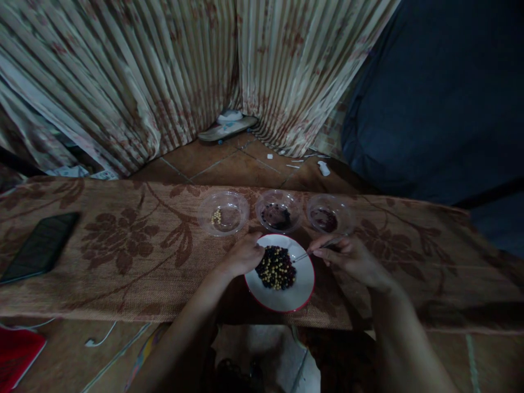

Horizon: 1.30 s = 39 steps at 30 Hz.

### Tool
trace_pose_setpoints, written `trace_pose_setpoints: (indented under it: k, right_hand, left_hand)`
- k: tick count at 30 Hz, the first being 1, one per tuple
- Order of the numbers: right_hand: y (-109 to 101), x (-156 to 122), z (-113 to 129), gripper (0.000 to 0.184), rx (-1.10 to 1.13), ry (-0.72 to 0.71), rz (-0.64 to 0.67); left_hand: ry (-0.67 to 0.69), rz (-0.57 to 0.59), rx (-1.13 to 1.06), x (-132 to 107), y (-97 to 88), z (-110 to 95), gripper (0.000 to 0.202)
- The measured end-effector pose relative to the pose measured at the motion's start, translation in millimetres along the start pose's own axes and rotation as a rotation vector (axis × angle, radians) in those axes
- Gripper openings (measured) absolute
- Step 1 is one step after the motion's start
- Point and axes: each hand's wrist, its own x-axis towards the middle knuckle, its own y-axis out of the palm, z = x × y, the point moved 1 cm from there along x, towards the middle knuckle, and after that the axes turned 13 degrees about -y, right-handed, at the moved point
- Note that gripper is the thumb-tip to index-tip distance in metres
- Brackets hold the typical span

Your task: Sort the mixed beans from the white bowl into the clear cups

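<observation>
A white plate point(303, 284) with a red rim holds a mixed heap of black, dark red and pale yellow beans point(277, 268). My left hand point(245, 254) is closed at the plate's upper left rim, its fingertips partly hidden. From the right, my right hand point(346, 255) grips thin metal tweezers point(302, 256), their tips over the plate beside the beans. Behind the plate stand three clear plastic bowls: the left bowl point(235, 225) has a few yellow beans, the middle bowl point(262, 210) black beans, and the right bowl point(346, 212) dark red beans.
A dark phone point(39, 245) lies at the left on the brown flowered cloth point(123, 289) covering the long narrow table. Beyond the table, a striped curtain point(184, 71) hangs above a shoe point(227, 129) on the tiled floor. Dark blue fabric point(442, 109) fills the far right.
</observation>
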Motion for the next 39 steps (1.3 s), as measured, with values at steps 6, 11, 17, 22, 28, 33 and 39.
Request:
trace_pose_setpoints:
  k: [6,11,17,22,28,33,39]
  right_hand:
    - [-28,-4,-4,0.021,-0.046,-0.138,-0.441]
    - [-49,-1,-18,0.025,-0.14,-0.095,-0.809]
    - [-40,3,-16,0.023,-0.102,-0.114,-0.831]
    - [-13,2,-2,0.022,-0.007,-0.137,-0.457]
    - [18,8,7,0.026,0.087,-0.086,-0.133]
    - [22,9,-2,0.026,0.087,-0.067,-0.054]
    - [23,9,-8,0.027,0.046,-0.085,-0.008]
  left_hand:
    - [0.007,-0.032,0.009,-1,-2.0,0,0.024]
    - [-0.001,-0.02,0.014,0,-2.7,1,0.026]
    - [-0.008,-0.011,0.054,0,-4.3,-1,0.024]
    - [-0.001,-0.038,0.043,-2,-3.7,1,0.027]
    - [-0.008,-0.006,0.036,-2,-2.3,0,0.034]
    - [-0.014,-0.02,0.052,-2,-2.3,-1,0.034]
    - [-0.009,-0.035,0.035,-2,-2.2,0,0.03]
